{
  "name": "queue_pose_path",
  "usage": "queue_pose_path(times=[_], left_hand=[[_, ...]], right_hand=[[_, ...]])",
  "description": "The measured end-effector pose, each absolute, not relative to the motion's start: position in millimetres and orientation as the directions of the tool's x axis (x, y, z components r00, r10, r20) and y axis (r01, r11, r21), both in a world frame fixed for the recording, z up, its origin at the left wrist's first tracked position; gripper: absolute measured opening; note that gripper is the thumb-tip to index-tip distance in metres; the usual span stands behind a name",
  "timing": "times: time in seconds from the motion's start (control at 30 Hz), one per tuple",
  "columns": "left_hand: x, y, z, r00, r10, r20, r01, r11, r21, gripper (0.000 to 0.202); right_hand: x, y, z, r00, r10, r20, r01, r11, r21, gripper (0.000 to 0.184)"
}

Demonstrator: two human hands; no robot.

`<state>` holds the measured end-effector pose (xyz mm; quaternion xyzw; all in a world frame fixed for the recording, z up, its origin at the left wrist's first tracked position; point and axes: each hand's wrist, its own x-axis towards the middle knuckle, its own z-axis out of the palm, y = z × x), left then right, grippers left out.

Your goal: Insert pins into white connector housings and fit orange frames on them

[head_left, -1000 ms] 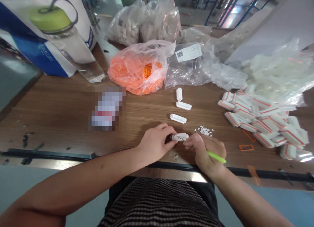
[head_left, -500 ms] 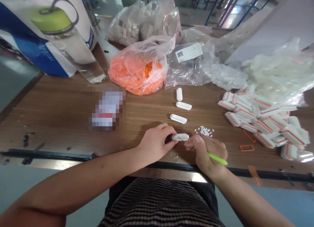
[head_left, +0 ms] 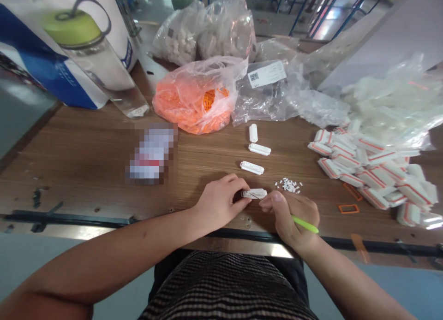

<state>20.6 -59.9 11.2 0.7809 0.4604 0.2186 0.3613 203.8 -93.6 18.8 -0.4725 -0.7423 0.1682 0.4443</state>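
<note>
My left hand [head_left: 224,201] pinches the left end of a small white plastic housing [head_left: 256,192] on the table. In my right hand [head_left: 292,211] is a thin-tipped tool with a lime-green handle [head_left: 305,224], held like a pen. Its dark, slender tip reaches onto the housing's top face; what exactly it touches is too small to make out. Just beyond my right hand lies a little heap of tiny white pieces [head_left: 290,185]. Three more white housings are spread out farther back, the nearest one [head_left: 252,167] lying just beyond the held one.
A pile of white cases with orange bands [head_left: 377,172] lies at right, beside an orange rectangular frame [head_left: 348,209]. Behind stand a bag of orange parts [head_left: 194,98] and clear plastic bags [head_left: 266,94]. A green-capped bottle [head_left: 114,85] and a blurred-out object [head_left: 152,154] are at left.
The green handle in my right hand has shifted very slightly to the left. My left hand and the housing stay in place.
</note>
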Motion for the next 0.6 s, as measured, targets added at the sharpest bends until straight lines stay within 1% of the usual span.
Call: queue_pose_path(times=[0.47,0.6], left_hand=[[20.9,-59.3,11.1,0.478,0.879,0.005,0.572,-0.315,0.757,0.008],[20.8,-59.4,10.5,0.478,0.879,0.004,0.575,-0.316,0.754,0.009]], right_hand=[[202.3,-92.3,21.3,-0.205,0.845,0.493,0.55,0.517,-0.656,0.034],[203.1,-90.2,23.3,-0.255,0.847,0.467,0.566,0.522,-0.638,0.036]])
